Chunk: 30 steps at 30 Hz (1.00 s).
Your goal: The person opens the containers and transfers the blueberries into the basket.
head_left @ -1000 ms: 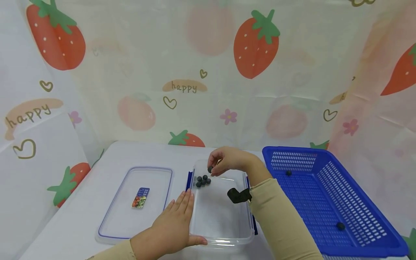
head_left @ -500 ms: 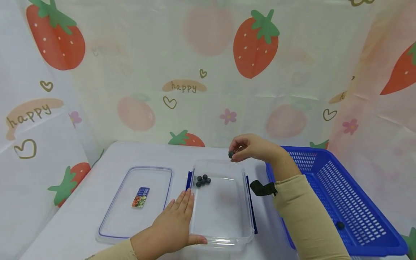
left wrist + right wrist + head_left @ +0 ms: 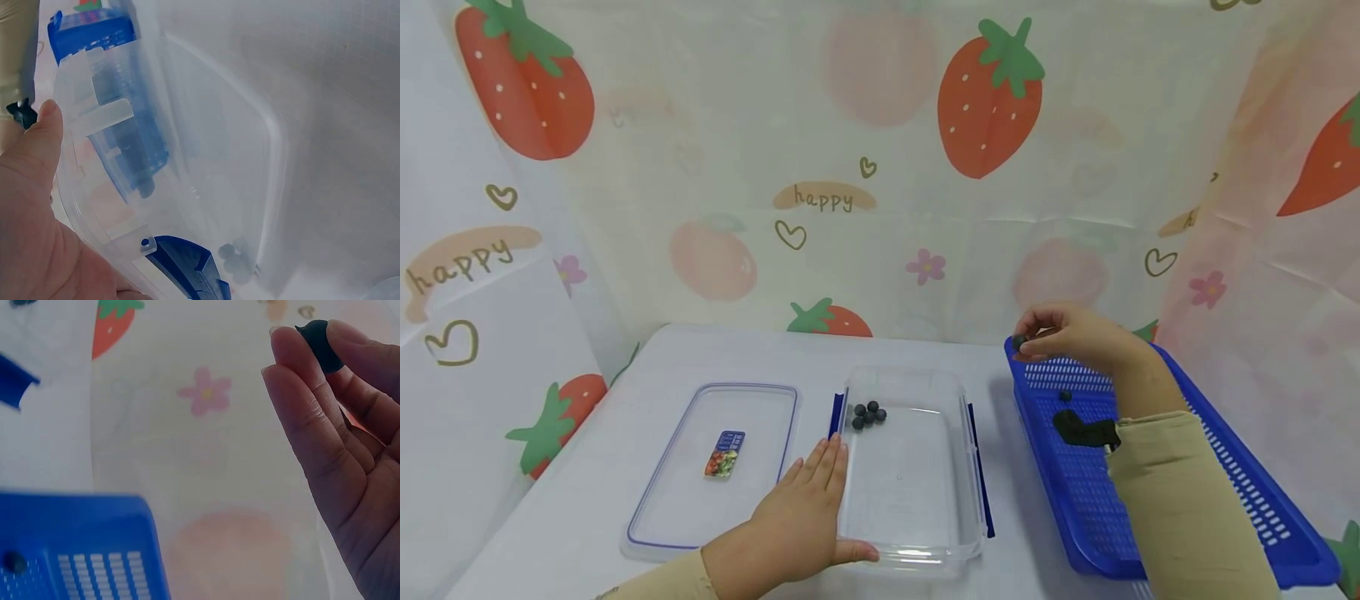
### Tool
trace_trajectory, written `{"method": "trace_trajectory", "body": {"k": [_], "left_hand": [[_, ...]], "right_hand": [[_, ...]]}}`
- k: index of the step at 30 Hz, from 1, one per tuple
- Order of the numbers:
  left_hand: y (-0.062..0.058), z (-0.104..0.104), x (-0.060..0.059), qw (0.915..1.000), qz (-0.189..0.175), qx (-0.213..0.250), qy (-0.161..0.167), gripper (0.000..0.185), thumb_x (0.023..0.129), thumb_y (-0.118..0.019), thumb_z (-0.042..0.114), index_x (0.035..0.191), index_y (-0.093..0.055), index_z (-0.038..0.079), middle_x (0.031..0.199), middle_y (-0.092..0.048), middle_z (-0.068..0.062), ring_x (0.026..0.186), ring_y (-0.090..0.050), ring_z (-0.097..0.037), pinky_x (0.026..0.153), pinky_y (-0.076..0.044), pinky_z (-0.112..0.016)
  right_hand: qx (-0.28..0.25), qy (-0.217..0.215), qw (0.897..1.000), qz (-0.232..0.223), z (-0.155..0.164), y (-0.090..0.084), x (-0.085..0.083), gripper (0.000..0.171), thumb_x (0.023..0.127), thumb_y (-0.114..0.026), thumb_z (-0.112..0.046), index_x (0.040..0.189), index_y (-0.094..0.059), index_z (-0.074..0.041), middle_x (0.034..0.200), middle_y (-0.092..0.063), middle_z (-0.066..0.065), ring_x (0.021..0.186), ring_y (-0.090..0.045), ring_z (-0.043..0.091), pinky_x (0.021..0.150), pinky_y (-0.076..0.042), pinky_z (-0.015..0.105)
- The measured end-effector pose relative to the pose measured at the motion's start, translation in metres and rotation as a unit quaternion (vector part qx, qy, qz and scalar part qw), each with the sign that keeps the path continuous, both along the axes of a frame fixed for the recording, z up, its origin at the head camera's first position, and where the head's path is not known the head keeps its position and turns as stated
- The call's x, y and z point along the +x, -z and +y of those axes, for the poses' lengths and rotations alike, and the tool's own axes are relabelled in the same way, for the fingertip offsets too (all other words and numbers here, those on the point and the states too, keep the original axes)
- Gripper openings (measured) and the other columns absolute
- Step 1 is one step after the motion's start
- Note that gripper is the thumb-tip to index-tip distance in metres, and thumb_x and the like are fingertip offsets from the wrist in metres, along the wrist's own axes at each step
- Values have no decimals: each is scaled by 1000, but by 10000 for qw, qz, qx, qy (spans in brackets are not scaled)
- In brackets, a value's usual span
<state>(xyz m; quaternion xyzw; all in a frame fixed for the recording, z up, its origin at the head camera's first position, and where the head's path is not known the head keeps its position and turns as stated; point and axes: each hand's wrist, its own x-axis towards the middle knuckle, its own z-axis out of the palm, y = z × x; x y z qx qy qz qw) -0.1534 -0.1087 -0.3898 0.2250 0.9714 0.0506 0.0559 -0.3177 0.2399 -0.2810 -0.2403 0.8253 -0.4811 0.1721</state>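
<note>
By the right hand (image 3: 1078, 340), a blueberry (image 3: 322, 347) is pinched between thumb and fingertips near the far-left corner of the blue basket (image 3: 1063, 492), and by the left hand (image 3: 793, 527), fingers straight, the clear container (image 3: 898, 500) is touched, five blueberries (image 3: 868, 417) being clustered toward its far left.

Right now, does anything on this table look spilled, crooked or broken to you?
Nothing stands out: I see nothing spilled or broken. The lid lies flat beside the clear container, whose dark round pieces sit clustered, and the right hand pinches another piece near the blue basket.
</note>
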Motion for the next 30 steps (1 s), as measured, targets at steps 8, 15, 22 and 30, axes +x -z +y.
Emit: {"method": "trace_trajectory", "body": {"k": [8,15,22,30], "left_hand": [[0,0,0,10000,-74,6,-32,117,68,-36,83,142,-19,-6,149,-15,-22,138,-12,-34,105,-23,-51],[0,-1,-1,9999,-103,-18,-19,117,69,-35,83,143,-19,-6,149,-15,-22,138,-11,-34,105,-23,-51],[-1,-1,-1,10000,-89,-13,-16,117,69,-36,83,143,-18,-6,149,-15,-22,138,-12,-34,105,-24,-51],[-2,-1,0,9999,-122,-11,1,114,70,-41,80,143,-18,-6,149,-15,-23,138,-11,-34,105,-23,-51]], "right_hand": [[249,378,9990,14,43,14,8,28,84,-65,-8,100,-53,11,92,-59,14,86,-64,19,79,-52,33],[517,524,9969,-289,75,44,11,27,84,-65,-9,99,-52,9,92,-57,14,91,-62,25,79,-51,29],[456,568,9955,-603,93,73,6,23,84,-64,-7,96,-53,10,88,-59,9,85,-62,20,77,-52,30],[562,748,9911,-947,103,95,3,18,85,-61,-4,94,-55,9,88,-61,9,88,-62,24,79,-52,34]]}}
